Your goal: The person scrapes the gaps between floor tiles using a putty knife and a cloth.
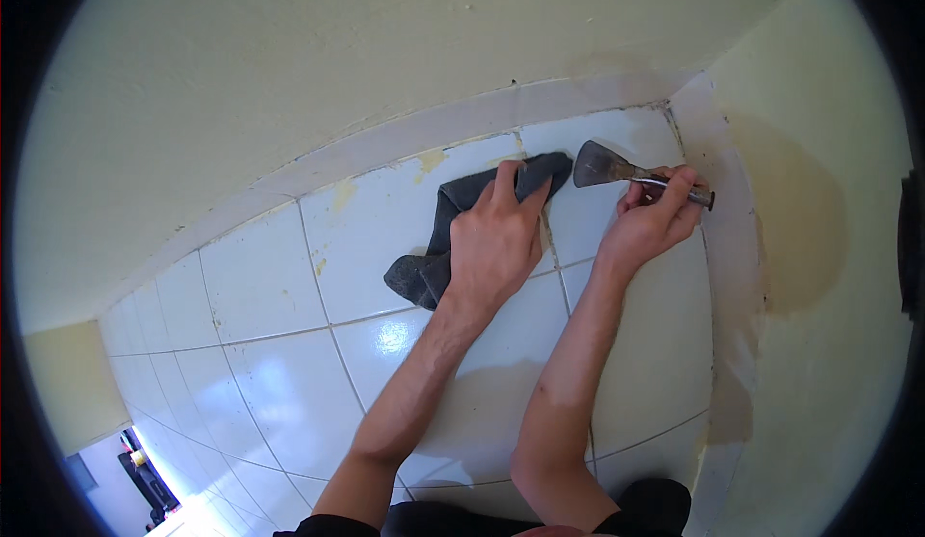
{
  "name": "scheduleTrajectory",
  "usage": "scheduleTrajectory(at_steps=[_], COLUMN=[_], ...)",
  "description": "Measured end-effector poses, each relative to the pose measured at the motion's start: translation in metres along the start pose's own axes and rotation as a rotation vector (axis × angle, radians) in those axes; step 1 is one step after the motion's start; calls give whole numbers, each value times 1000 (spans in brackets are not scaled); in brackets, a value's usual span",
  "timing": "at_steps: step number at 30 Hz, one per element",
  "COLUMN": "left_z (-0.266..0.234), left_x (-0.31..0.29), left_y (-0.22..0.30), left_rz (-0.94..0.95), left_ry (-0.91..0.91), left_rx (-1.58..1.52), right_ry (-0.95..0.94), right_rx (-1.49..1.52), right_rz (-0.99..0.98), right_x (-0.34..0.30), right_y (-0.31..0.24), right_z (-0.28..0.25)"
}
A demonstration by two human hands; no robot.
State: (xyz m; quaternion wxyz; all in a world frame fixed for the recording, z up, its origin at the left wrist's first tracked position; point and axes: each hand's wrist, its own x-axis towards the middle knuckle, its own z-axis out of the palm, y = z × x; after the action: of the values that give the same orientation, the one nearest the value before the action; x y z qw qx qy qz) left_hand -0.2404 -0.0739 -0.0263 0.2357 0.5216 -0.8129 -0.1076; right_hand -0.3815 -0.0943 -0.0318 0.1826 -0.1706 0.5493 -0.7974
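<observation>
My left hand (pixel 494 234) presses down on a crumpled dark grey cloth (pixel 448 214) lying on the white tile floor (pixel 260 277), its fingers gripping folds of it. One end of the cloth sticks out past my fingertips, close to the scraper's blade. In my right hand (pixel 658 219) is a scraper (pixel 602 165) with a wide, flared dark blade and a slim metal handle. The blade points left and its edge comes near the tip of the cloth. Yellowish stains (pixel 431 161) mark the tiles beyond my left hand.
A cream wall (pixel 289 65) with a pale skirting strip (pixel 424 118) runs along the far side. Another wall (pixel 819 181) meets it at the right, forming a corner with dirty grout. My dark-clothed knee (pixel 655 508) shows at the lower edge. Dark objects (pixel 145 479) stand at the far lower left.
</observation>
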Motion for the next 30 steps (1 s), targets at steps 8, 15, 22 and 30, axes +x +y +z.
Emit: scheduleTrajectory(at_steps=[8,15,22,30], left_z=[-18,-52,-62,-26], left_x=[-1,-24,-31,-19], left_y=[-32,-95,-105,-42], left_rz=[-271,-551,-180,-82], left_ry=[95,201,49,-10], left_rx=[71,-10,-118,-118], right_ry=[45,-51,-151,-150], right_rx=[5,17,120,173], right_rz=[40,38,164,212], right_x=[2,-2,-13,-25], right_y=[-7,-7,-5,-3], right_z=[0,5,12,18])
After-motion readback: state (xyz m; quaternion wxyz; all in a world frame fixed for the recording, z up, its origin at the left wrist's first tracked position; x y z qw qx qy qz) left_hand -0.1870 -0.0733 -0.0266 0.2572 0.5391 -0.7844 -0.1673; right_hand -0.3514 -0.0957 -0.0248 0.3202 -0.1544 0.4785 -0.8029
